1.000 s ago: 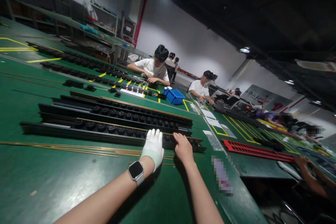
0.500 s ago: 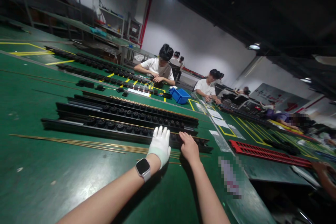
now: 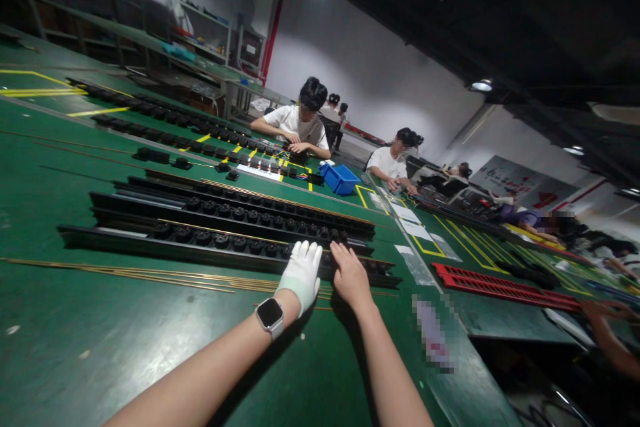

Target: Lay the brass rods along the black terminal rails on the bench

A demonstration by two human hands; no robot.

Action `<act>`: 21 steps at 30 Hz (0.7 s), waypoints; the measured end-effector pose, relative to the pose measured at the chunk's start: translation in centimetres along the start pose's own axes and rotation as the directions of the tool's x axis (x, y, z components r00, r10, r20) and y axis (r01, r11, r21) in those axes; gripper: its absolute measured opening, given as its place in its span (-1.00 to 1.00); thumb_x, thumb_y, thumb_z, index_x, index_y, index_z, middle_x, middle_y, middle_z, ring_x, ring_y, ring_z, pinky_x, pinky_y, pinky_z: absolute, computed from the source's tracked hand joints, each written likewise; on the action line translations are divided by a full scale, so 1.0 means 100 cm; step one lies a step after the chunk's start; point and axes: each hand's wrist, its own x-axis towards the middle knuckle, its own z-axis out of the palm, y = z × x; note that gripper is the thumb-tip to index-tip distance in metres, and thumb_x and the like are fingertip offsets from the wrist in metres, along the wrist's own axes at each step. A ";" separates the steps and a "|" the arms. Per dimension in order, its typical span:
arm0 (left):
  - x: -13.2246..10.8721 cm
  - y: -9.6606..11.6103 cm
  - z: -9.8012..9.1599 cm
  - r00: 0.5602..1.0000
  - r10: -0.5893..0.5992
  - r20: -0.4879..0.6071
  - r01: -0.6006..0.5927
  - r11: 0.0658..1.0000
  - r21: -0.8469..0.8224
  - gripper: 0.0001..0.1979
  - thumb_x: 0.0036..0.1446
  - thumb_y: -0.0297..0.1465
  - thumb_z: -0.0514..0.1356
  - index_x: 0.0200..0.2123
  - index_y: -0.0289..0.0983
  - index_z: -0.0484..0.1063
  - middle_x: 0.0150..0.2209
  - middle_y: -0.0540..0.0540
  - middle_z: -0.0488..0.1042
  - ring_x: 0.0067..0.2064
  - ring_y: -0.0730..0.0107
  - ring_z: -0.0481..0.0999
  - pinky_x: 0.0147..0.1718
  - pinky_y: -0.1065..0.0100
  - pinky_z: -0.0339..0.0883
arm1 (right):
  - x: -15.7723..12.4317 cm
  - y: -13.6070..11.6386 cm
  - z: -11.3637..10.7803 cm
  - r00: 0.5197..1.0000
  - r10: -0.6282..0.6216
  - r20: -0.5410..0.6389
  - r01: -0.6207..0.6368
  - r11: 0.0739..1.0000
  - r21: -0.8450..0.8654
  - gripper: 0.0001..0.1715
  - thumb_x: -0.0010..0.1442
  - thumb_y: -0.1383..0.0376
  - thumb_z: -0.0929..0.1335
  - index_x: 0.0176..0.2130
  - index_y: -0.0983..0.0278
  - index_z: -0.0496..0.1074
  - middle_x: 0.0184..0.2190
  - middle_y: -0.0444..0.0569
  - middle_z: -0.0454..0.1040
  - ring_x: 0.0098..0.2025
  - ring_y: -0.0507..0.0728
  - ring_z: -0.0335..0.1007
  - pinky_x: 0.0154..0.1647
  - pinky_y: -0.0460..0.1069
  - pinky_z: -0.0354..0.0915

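Note:
My left hand (image 3: 300, 275), in a white glove with a watch at the wrist, lies with fingers stretched over the nearest long black channel rail (image 3: 110, 240). Black round wheel-like parts (image 3: 203, 237) sit in a row inside that rail, and a thin brass rod (image 3: 225, 233) runs along them. My bare right hand (image 3: 351, 277) rests just to the right, fingers extended forward onto the same rail; its fingertips partly cover the rod line. Loose brass rods (image 3: 165, 273) lie in front of the rail, passing beneath my left hand.
More black rails (image 3: 145, 205) lie parallel behind. A blue bin (image 3: 340, 179), a red slotted frame (image 3: 500, 285) and papers (image 3: 417, 230) are farther off on the green table (image 3: 165, 353). Two co-workers in white shirts (image 3: 295, 123) sit across; another person's arm (image 3: 605, 333) reaches in at right.
The whole view has shifted slightly, so the rails and table appear a little farther left. My right hand has slid slightly left along the rail, closer to my left hand.

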 end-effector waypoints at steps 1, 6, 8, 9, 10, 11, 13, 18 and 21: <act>0.000 0.000 0.000 1.000 0.004 0.001 -0.004 1.000 0.002 -0.22 0.25 -0.29 0.12 0.46 -0.48 0.05 0.49 -0.41 0.05 0.50 -0.25 -0.02 0.48 -0.16 -0.32 | 0.000 -0.002 0.003 1.000 -0.016 0.011 0.016 1.000 0.011 -0.02 0.08 0.61 0.20 0.43 0.22 0.24 0.42 -0.05 0.25 0.48 0.17 0.08 0.53 0.20 -0.01; 0.002 -0.002 0.003 1.000 0.011 -0.007 -0.011 1.000 -0.002 -0.21 0.23 -0.32 0.13 0.46 -0.46 0.05 0.49 -0.41 0.07 0.51 -0.23 -0.02 0.47 -0.17 -0.32 | -0.003 -0.002 0.010 0.999 -0.033 0.025 0.032 0.999 0.040 0.02 0.05 0.63 0.20 0.44 0.21 0.22 0.42 -0.03 0.25 0.48 0.17 0.08 0.52 0.21 0.02; 0.002 -0.002 0.005 1.000 0.011 -0.009 -0.011 1.000 0.001 -0.21 0.22 -0.31 0.14 0.46 -0.46 0.07 0.48 -0.41 0.08 0.50 -0.23 0.00 0.47 -0.17 -0.31 | -0.005 0.003 0.007 1.000 -0.006 0.014 0.005 1.000 0.030 0.02 0.06 0.63 0.19 0.44 0.20 0.22 0.41 -0.04 0.26 0.48 0.16 0.09 0.52 0.21 0.03; 0.002 -0.002 0.005 1.000 0.012 -0.012 -0.012 1.000 0.004 -0.21 0.22 -0.31 0.14 0.46 -0.46 0.07 0.48 -0.41 0.08 0.50 -0.23 0.01 0.47 -0.16 -0.30 | -0.006 0.007 0.006 1.000 0.010 0.009 -0.010 1.000 0.023 0.02 0.06 0.64 0.19 0.44 0.20 0.22 0.41 -0.05 0.27 0.48 0.15 0.09 0.52 0.21 0.03; 0.002 -0.002 0.006 1.000 0.013 -0.018 -0.013 1.000 0.009 -0.21 0.21 -0.31 0.15 0.46 -0.45 0.08 0.48 -0.42 0.09 0.50 -0.23 0.02 0.47 -0.16 -0.31 | -0.007 0.010 0.004 1.000 0.019 0.008 -0.019 1.000 0.018 0.02 0.05 0.64 0.18 0.44 0.19 0.23 0.41 -0.06 0.27 0.48 0.15 0.09 0.52 0.21 0.03; 0.002 -0.002 0.006 1.000 0.013 -0.024 -0.013 1.000 0.014 -0.21 0.20 -0.31 0.15 0.46 -0.45 0.08 0.48 -0.42 0.09 0.49 -0.23 0.02 0.47 -0.16 -0.31 | -0.008 0.013 0.003 1.000 0.022 0.012 -0.022 1.000 0.016 0.03 0.04 0.64 0.18 0.43 0.19 0.23 0.41 -0.07 0.27 0.48 0.14 0.10 0.52 0.20 0.03; 0.001 -0.002 0.006 0.999 0.016 -0.032 -0.015 1.000 0.020 -0.20 0.19 -0.32 0.15 0.46 -0.46 0.07 0.48 -0.42 0.09 0.49 -0.22 0.03 0.47 -0.15 -0.32 | -0.009 0.021 0.001 1.000 0.024 0.020 -0.024 1.000 0.011 0.02 0.04 0.64 0.18 0.43 0.18 0.25 0.41 -0.08 0.27 0.47 0.13 0.11 0.52 0.18 0.03; 0.001 -0.001 0.003 0.999 0.015 -0.029 -0.014 1.000 0.021 -0.19 0.19 -0.34 0.15 0.46 -0.47 0.06 0.48 -0.42 0.09 0.49 -0.20 0.04 0.47 -0.13 -0.32 | -0.013 0.043 -0.004 0.996 0.085 0.013 -0.085 0.996 -0.024 -0.02 0.05 0.64 0.17 0.39 0.20 0.31 0.38 -0.09 0.32 0.45 0.12 0.14 0.52 0.18 0.03; 0.002 -0.001 0.000 1.000 0.009 -0.019 -0.009 1.000 0.028 -0.19 0.19 -0.33 0.16 0.46 -0.47 0.06 0.47 -0.40 0.11 0.48 -0.23 0.06 0.47 -0.12 -0.30 | -0.017 0.056 -0.007 0.997 0.077 0.029 -0.076 0.997 -0.027 0.01 0.04 0.63 0.18 0.41 0.17 0.28 0.39 -0.12 0.30 0.46 0.10 0.14 0.52 0.16 0.04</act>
